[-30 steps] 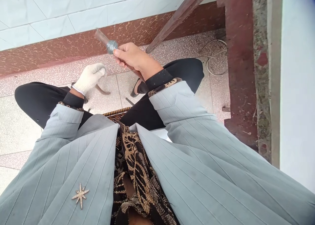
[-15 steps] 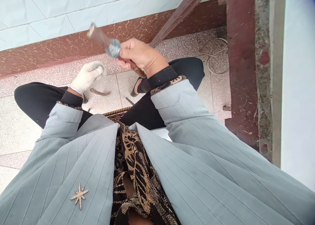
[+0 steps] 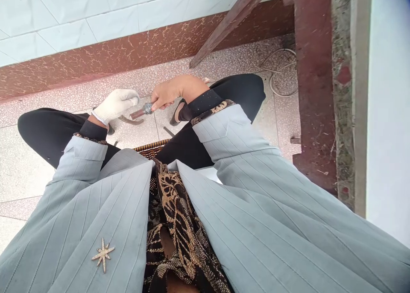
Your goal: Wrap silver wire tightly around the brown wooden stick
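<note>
Well, the largest thing is the pale jacket (image 3: 250,199), on the near side of the right hand's grip; the tiled wall (image 3: 64,11) is beyond the grip and the speckled floor (image 3: 28,165) below it. Out past the grip, a wooden pole (image 3: 221,30) slants down to the floor, its foot near enough that a wide swing of the arm might knock it. A looped cable (image 3: 270,88) lies well to the right of the grip, and a woven basket (image 3: 150,146) sits on its near side. The bare right hand (image 3: 171,91) is closed around a stick (image 3: 137,114), whose tip points left of the grip, close to the gloved left hand (image 3: 117,105). That hand's fingers are curled in; whether they pinch anything thin, I cannot tell. A curved stick (image 3: 136,122) is on the floor, left of the grip and towards the body. Smallest is the band of wire (image 3: 147,108) around the held stick, just beside the fingers; a loose hold could let its turns slip, and a stray end might scratch the bare fingers.
</note>
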`<action>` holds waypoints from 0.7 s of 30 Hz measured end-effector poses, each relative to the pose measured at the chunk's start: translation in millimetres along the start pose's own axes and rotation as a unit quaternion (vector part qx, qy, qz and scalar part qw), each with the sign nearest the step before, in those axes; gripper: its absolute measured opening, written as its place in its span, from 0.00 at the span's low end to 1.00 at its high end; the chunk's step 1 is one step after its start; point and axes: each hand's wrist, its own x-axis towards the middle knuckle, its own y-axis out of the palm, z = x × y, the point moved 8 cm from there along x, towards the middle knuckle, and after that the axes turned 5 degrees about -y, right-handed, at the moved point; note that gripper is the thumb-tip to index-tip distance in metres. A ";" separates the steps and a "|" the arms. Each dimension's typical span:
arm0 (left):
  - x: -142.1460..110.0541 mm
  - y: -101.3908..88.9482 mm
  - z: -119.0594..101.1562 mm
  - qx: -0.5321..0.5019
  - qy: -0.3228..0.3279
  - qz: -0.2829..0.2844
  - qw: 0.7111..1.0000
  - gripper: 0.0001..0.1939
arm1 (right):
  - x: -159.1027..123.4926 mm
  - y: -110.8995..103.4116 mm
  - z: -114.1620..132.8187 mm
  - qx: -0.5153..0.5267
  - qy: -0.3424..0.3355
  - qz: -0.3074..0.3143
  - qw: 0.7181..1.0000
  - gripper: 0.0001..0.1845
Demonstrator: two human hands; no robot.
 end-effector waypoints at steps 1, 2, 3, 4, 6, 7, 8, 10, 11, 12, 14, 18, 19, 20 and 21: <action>0.1 -0.7 0.7 -0.008 0.001 -0.003 1.000 0.10 | -1.6 5.0 4.0 0.017 -0.025 0.030 0.999 0.19; 0.2 -1.9 1.2 -0.021 0.004 -0.009 1.000 0.10 | -4.1 8.3 8.0 0.038 -0.052 0.051 0.997 0.19; 0.3 -3.3 1.7 -0.039 0.007 -0.015 0.999 0.11 | -7.5 9.2 12.1 0.061 -0.084 0.059 0.993 0.19; 0.6 -4.3 2.4 -0.058 0.011 -0.018 0.998 0.13 | -11.6 7.0 16.3 0.088 -0.116 0.051 0.988 0.19; 1.9 -6.3 5.9 -0.091 0.007 -0.027 0.996 0.17 | -21.7 -7.6 23.6 0.164 -0.182 -0.025 0.969 0.20; 2.7 -6.6 8.1 -0.099 0.001 -0.028 0.995 0.19 | -28.0 -19.9 25.7 0.216 -0.216 -0.090 0.948 0.21; 3.5 -6.1 9.7 -0.102 -0.004 -0.026 0.994 0.20 | -34.7 -32.9 24.7 0.269 -0.239 -0.163 0.918 0.24; 4.4 -4.7 10.3 -0.101 -0.008 -0.024 0.995 0.19 | -43.8 -52.5 13.6 0.347 -0.239 -0.292 0.859 0.29; 4.3 -3.9 8.6 -0.098 -0.004 -0.023 0.995 0.18 | -44.2 -57.5 6.3 0.363 -0.219 -0.335 0.841 0.30; 3.9 -2.6 6.0 -0.094 0.002 -0.019 0.995 0.17 | -41.8 -60.1 -0.7 0.363 -0.189 -0.363 0.837 0.31; 2.7 0.3 0.7 -0.086 0.012 -0.009 0.996 0.15 | -32.4 -61.5 -12.4 0.315 -0.116 -0.386 0.859 0.29; 1.4 6.4 -2.3 -0.057 0.017 0.021 0.998 0.12 | -13.5 -56.0 -20.2 0.075 0.024 -0.328 0.941 0.21; 1.4 7.0 -1.4 -0.047 0.016 0.024 0.998 0.11 | -10.9 -52.8 -20.4 0.021 0.052 -0.299 0.953 0.19; 1.4 7.2 -0.1 -0.037 0.014 0.027 0.999 0.10 | -8.5 -48.0 -19.8 -0.017 0.071 -0.262 0.962 0.17; 1.5 7.1 1.3 -0.027 0.010 0.030 0.999 0.10 | -6.2 -41.5 -18.6 -0.038 0.078 -0.219 0.972 0.16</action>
